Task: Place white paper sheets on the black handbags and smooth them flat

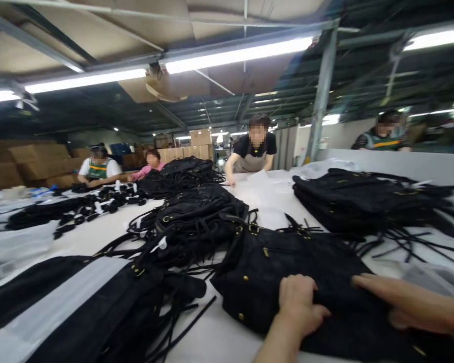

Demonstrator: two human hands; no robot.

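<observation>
A black handbag [310, 252] with gold-coloured studs and a small zip lies on its side on the white table in front of me. My left hand [300, 302] is on its side panel, fingers curled into the soft material and thumb stuck out to the right. Farther right, my right hand [419, 302] rests against the same bag with its fingers stretched out; its lower fingers are partly hidden. At the left front another black bag [83, 312] lies with a white strip [60, 307] across it, its straps trailing toward the middle.
More black bags are heaped in a middle pile [200, 217] and a right pile [355, 196], with loose straps hanging out. Clear plastic [18, 247] lies at left. Across the table a co-worker [253, 151] leans over white sheets [263, 191]. Other people work farther back beside cardboard boxes [38, 161].
</observation>
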